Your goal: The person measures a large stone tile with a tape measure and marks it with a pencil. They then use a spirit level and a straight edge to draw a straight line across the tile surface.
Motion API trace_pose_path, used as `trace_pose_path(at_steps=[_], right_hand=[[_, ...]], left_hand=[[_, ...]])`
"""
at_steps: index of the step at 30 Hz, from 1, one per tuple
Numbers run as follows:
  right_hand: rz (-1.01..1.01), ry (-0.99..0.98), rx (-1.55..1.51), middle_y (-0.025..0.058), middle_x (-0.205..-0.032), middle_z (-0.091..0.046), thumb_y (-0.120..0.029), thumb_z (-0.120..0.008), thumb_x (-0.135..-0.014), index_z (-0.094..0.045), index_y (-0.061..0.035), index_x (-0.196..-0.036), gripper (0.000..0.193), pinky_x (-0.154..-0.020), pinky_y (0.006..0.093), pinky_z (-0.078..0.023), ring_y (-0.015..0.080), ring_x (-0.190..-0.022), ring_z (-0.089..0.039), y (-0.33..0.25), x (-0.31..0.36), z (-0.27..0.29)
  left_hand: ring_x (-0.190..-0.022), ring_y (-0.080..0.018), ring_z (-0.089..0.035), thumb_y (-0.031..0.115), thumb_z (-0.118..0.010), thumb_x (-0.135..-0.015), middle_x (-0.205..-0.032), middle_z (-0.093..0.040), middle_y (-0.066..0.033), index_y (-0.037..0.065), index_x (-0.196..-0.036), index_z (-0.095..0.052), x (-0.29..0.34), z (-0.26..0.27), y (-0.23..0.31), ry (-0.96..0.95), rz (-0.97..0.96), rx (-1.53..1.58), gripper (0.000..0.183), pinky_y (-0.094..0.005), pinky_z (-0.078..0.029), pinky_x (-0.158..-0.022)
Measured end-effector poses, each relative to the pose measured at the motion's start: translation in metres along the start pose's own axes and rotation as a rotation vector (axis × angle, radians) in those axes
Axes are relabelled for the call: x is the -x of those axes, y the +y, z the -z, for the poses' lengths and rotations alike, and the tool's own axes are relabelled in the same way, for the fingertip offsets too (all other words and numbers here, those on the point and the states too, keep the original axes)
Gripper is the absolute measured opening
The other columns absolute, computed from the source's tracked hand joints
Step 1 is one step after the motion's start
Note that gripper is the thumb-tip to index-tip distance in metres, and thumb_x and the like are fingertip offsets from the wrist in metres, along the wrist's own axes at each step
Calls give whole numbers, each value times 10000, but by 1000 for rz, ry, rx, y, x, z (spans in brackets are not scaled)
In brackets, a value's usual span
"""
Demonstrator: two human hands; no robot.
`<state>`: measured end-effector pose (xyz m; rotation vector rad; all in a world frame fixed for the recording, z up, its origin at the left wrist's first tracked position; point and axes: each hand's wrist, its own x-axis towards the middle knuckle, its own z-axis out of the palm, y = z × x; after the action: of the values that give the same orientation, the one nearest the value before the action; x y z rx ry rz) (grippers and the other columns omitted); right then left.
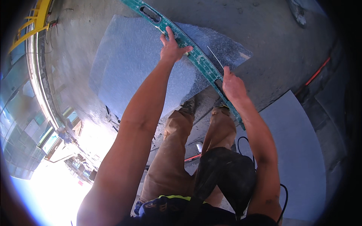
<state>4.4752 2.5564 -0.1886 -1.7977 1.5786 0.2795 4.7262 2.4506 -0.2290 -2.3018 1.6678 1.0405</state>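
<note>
A long green spirit level [205,67] with pale smears and handle slots lies diagonally across a speckled grey sheet [128,64]. The sheet rests on the ground, with an uneven edge at its far right. My left hand [172,49] presses on the level near its middle, thumb and forefinger spread apart. In my closed right hand [233,86] is a thin, pale rod-like tool [215,55] whose tip points up and left over the sheet, beyond the level. That fist is next to the level's nearer slot. Whether the tip touches the sheet, I cannot tell.
Another flat grey sheet [294,150] lies at the right, near a black cable [285,196]. An orange strip [317,71] runs along the floor farther right. Yellow metalwork [39,20] stands at the far left, above a bright edge. A dark pouch [226,177] hangs before my legs.
</note>
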Motion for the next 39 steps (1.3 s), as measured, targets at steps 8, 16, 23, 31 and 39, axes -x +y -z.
trace_pose_path(at_steps=[8,16,23,31,39], right_hand=[[19,13,-3,238,-885,-611,-70,-463,-911,-389,-40,-1081,188,-629,500,-543,421,-741,-651,7,8,-21],[-14,341,-239,202,-972,-615,-164,-617,-882,-418,-44,-1170,370,-643,492,-525,435,-760,-638,17,15,-39],[-285,267,-614,170,-943,-680,-243,-807,-739,-466,-23,-1185,603,-706,431,-519,369,-834,-675,64,37,-38],[-178,75,-726,167,-953,-697,-200,-824,-703,-479,-45,-1150,586,-748,417,-523,351,-897,-681,77,41,-42],[-176,15,-690,155,-910,-700,-147,-789,-727,-481,-55,-1155,535,-755,434,-516,360,-901,-674,79,42,-45]], left_hand=[[-1283,-438,-426,541,-835,-626,-1494,-73,-282,115,-1503,143,2,4,7,-24,35,24,1381,-470,-441,-1026],[-1209,-420,-503,384,-893,-606,-1498,-62,-263,132,-1512,92,-1,-6,8,69,23,163,1362,-453,-491,-985],[-1235,-461,-454,403,-840,-655,-1492,-57,-277,125,-1518,71,-3,-5,16,74,85,289,1285,-468,-468,-996],[-1272,-533,-332,393,-773,-708,-1487,-53,-317,118,-1512,85,2,-14,51,170,275,209,1207,-528,-417,-1014],[-1283,-537,-327,363,-767,-741,-1471,-82,-339,109,-1515,79,-1,-19,55,203,306,182,1174,-517,-399,-1038]])
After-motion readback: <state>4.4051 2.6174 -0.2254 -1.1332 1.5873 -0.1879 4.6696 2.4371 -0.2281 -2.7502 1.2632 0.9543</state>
